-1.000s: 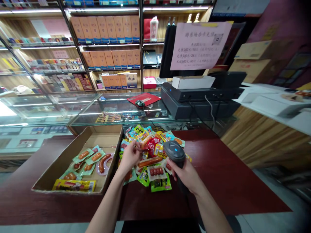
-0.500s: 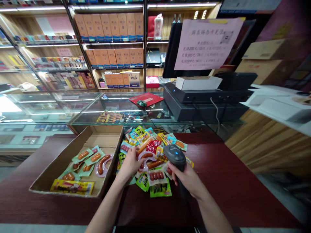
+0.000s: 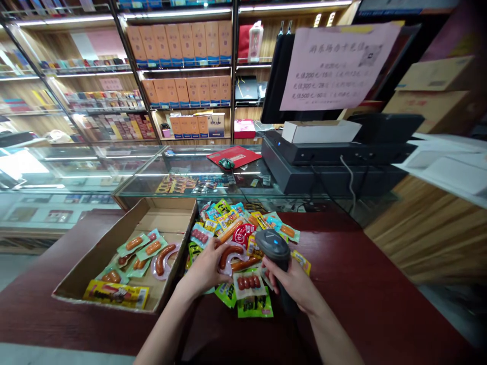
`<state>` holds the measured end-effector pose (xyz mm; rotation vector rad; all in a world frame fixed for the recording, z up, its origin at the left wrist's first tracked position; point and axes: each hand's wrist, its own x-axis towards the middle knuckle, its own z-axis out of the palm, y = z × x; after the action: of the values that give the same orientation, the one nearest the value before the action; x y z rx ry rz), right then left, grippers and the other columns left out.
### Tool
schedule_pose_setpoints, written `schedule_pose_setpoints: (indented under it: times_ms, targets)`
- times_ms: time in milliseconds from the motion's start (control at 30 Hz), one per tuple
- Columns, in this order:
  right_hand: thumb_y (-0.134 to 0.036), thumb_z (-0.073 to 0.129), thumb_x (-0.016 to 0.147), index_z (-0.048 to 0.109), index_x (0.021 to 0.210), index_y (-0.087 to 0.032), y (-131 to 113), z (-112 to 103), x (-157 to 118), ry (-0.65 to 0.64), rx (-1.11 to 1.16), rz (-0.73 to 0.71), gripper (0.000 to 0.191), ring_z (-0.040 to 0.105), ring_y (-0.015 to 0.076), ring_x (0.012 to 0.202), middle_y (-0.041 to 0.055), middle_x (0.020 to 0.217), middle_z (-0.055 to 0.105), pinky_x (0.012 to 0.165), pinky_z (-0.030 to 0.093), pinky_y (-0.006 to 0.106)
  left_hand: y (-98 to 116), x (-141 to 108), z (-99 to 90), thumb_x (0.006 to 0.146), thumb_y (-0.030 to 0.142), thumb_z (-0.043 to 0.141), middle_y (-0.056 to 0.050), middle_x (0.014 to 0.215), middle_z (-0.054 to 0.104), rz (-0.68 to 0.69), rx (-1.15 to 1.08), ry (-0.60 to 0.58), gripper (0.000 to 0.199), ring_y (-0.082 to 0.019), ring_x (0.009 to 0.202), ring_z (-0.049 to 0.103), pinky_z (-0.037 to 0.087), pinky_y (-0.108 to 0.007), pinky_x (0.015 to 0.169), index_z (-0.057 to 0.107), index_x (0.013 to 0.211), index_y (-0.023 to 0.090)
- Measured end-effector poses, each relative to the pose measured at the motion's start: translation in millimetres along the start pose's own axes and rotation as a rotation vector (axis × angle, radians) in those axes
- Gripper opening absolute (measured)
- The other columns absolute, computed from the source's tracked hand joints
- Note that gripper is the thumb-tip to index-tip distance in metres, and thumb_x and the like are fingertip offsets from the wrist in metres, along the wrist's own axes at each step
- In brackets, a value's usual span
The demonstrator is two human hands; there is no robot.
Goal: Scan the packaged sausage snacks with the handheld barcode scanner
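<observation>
My right hand (image 3: 291, 281) grips a black handheld barcode scanner (image 3: 272, 246) by its handle, its head over the right part of a pile of snack packets (image 3: 228, 219). At the pile's left side, my left hand (image 3: 203, 271) has its thumb and fingers round the left edge of a clear pack with a curved sausage (image 3: 233, 249); some fingertips are hidden. Just below lies a clear pack of small red sausages (image 3: 249, 284) on a green packet (image 3: 255, 305). A red round-printed packet (image 3: 243, 234) sits mid-pile.
Left of the pile stands an open cardboard box (image 3: 167, 210) holding several sausage packs and a yellow packet (image 3: 116, 294). A glass display counter (image 3: 182, 167) runs behind, with a red mat (image 3: 239, 156) and mouse. A monitor (image 3: 272, 76) and a dark cash drawer (image 3: 289, 172) stand back right.
My left hand has shifted down and nearer to me along the curved sausage pack, its thumb now at the lower edge. The scanner stays over the pile. The whole view has shifted slightly.
</observation>
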<state>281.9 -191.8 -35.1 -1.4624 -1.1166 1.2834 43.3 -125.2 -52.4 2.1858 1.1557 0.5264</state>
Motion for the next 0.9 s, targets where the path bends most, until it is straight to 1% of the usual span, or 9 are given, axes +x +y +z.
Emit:
schedule_pose_setpoints:
  times_ms: [133,233,367,467,500,600,700,800,900]
  targets:
    - [-0.057,0.063,0.081,0.056,0.074,-0.019,2.9,4.9,5.0,-0.026,-0.026,-0.016,0.039,0.045,0.0109,0.038,-0.0039,0.046,0.051,0.041,0.038,0.024,3.2,-3.8,-5.9,0.055,0.022,0.085,-0.011,0.142,0.037,0.013,-0.080,-0.025,0.099,-0.033,0.125,0.048,0.043,-0.045,0.103,0.043,0.143,0.036]
    - [-0.056,0.063,0.082,0.055,0.076,-0.019,5.5,5.7,7.7,-0.029,-0.036,-0.020,0.039,0.045,0.0103,0.038,-0.0040,0.047,0.052,0.041,0.038,0.024,9.3,-4.9,-9.2,0.057,0.014,0.080,-0.009,0.142,0.041,0.058,-0.079,-0.038,0.094,-0.032,0.128,0.046,0.043,-0.044,0.103,0.046,0.141,0.038]
    - [-0.058,0.064,0.081,0.057,0.078,-0.018,5.2,3.4,9.1,-0.017,-0.005,-0.009,0.041,0.044,0.0100,0.038,-0.0045,0.047,0.051,0.039,0.037,0.023,6.8,-2.6,-5.3,0.070,0.017,0.071,-0.009,0.123,0.060,0.068,-0.059,0.013,0.062,-0.029,0.115,0.057,0.044,-0.041,0.100,0.061,0.129,0.034]
    - [-0.060,0.064,0.079,0.057,0.077,-0.018,2.4,1.3,8.5,-0.011,0.010,0.001,0.042,0.044,0.0102,0.038,-0.0046,0.046,0.050,0.039,0.037,0.023,1.9,2.3,-2.2,0.083,0.027,0.062,-0.009,0.102,0.069,0.026,-0.074,0.096,0.023,-0.027,0.100,0.064,0.046,-0.036,0.091,0.074,0.102,0.027]
    - [-0.060,0.064,0.079,0.056,0.076,-0.018,1.6,0.8,8.3,-0.010,0.009,0.000,0.043,0.045,0.0105,0.038,-0.0046,0.046,0.051,0.039,0.037,0.023,0.9,4.7,-2.2,0.086,0.030,0.057,-0.008,0.095,0.071,-0.009,-0.081,0.141,0.020,-0.025,0.092,0.066,0.047,-0.033,0.085,0.074,0.095,0.025]
    - [-0.062,0.064,0.078,0.057,0.077,-0.018,-0.2,-0.1,7.7,-0.008,0.000,-0.008,0.044,0.045,0.0111,0.038,-0.0042,0.046,0.051,0.039,0.037,0.024,-2.6,14.5,-4.3,0.091,0.036,0.050,-0.005,0.077,0.070,-0.172,-0.072,0.348,0.024,-0.021,0.072,0.065,0.045,-0.028,0.070,0.070,0.092,0.022]
    - [-0.063,0.064,0.077,0.057,0.076,-0.018,-2.0,-0.1,6.0,0.007,-0.007,-0.009,0.045,0.045,0.0114,0.038,-0.0039,0.047,0.052,0.039,0.038,0.024,-12.1,26.2,-5.0,0.088,0.037,0.056,-0.004,0.072,0.067,-0.285,-0.108,0.511,0.022,-0.019,0.067,0.064,0.044,-0.027,0.065,0.067,0.095,0.020]
    - [-0.064,0.065,0.075,0.055,0.073,-0.019,-4.8,-0.5,2.8,0.016,-0.003,-0.019,0.046,0.044,0.0112,0.038,-0.0039,0.046,0.051,0.039,0.037,0.024,-25.7,34.0,-2.1,0.080,0.035,0.065,-0.003,0.074,0.067,-0.322,-0.336,0.484,0.028,-0.018,0.066,0.064,0.047,-0.026,0.061,0.063,0.102,0.018]
    - [-0.064,0.065,0.075,0.055,0.072,-0.020,-6.0,-1.6,0.1,0.020,-0.003,-0.031,0.045,0.043,0.0110,0.038,-0.0037,0.047,0.051,0.039,0.036,0.024,-35.4,35.6,2.7,0.070,0.024,0.072,-0.002,0.079,0.067,-0.295,-0.501,0.454,0.037,-0.016,0.070,0.065,0.051,-0.026,0.065,0.061,0.105,0.018]
